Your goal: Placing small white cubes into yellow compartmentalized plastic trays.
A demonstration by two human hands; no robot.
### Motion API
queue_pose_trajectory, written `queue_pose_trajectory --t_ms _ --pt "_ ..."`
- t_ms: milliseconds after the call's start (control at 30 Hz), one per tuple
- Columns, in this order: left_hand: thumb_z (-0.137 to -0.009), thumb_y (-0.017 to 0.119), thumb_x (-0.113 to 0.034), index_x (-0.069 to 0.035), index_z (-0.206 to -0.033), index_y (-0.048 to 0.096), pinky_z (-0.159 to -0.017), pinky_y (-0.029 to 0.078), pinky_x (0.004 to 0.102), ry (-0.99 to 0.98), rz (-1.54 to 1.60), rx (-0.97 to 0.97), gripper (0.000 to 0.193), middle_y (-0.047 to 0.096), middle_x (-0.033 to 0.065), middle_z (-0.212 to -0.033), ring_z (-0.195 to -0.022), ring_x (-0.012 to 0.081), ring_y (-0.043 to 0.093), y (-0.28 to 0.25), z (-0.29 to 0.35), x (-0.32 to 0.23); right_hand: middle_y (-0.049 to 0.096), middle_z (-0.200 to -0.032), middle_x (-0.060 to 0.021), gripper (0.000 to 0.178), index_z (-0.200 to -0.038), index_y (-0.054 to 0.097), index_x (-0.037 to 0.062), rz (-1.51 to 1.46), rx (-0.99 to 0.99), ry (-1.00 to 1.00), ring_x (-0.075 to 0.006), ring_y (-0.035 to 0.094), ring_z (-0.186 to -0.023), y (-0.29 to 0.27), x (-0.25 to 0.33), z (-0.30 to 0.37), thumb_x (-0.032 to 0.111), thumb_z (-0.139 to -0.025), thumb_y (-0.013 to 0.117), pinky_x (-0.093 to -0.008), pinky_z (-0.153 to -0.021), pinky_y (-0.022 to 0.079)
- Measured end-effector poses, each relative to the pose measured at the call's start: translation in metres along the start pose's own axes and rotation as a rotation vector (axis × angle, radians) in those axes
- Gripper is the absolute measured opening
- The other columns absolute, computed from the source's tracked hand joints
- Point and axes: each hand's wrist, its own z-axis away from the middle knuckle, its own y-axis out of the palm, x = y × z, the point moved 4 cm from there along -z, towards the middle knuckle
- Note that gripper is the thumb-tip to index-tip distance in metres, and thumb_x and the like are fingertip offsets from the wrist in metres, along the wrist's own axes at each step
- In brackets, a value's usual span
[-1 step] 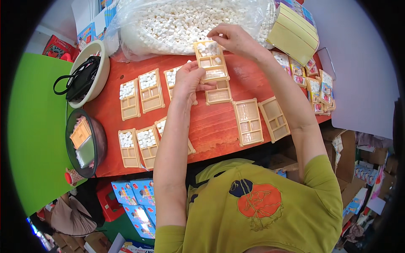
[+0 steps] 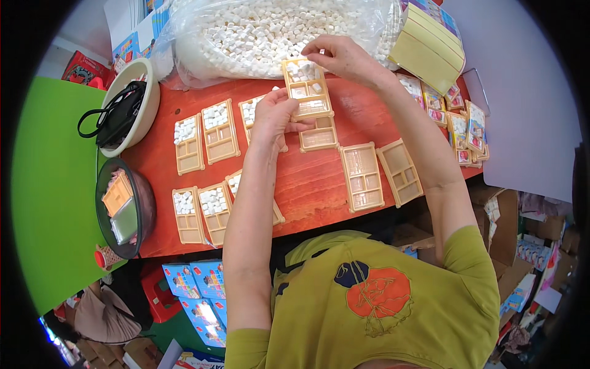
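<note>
My left hand (image 2: 279,112) grips a beige compartment tray (image 2: 314,107) by its left side, raised over another tray (image 2: 318,136). White mini marshmallows fill most of the held tray's large far compartment, and a stray one lies in a smaller compartment. At this tray's far end is my right hand (image 2: 335,56), its fingers bent together in a pinch; anything between the fingertips is hidden. Just beyond both hands, a big clear plastic bag (image 2: 246,40) lies full of loose marshmallows. Two trays without marshmallows (image 2: 361,178) (image 2: 401,174) rest near the right front edge.
On the left stand two rows of trays (image 2: 220,132) with marshmallows in their far compartments, partly behind my left arm. A cream basin (image 2: 150,117) holds a black bag; a dark bowl (image 2: 147,215) sits nearer. Packed trays (image 2: 458,132) pile up at right beside a yellow carton (image 2: 430,49).
</note>
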Motion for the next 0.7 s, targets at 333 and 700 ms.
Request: queue_pose_trajectory --t_ms 333,700 --pt "-0.083 0.054 0.002 0.006 -0.124 0.053 -0.049 0.059 0.0244 0.032 0.033 0.012 0.042 0.068 0.0167 -0.102 -0.066 0.0253 0.072 0.000 0.008 0.006 0.068 -0.097 -0.0129 0.022 -0.100 0.068 -0.0003 0.190 0.074 -0.092 -0.0264 0.064 -0.085 0.000 0.022 0.013 0.019 -0.090 0.065 -0.0365 -0.075 0.051" --pt "-0.086 0.054 0.002 0.006 -0.122 0.052 -0.047 0.059 0.0257 0.057 0.116 -0.007 0.036 0.068 0.0181 -0.103 -0.068 0.0263 0.072 0.009 0.022 0.018 0.065 -0.089 -0.0100 0.020 -0.085 0.066 0.0033 0.590 0.079 -0.039 -0.0284 0.064 -0.086 0.014 0.029 0.059 0.023 -0.086 0.064 -0.0403 -0.075 0.052"
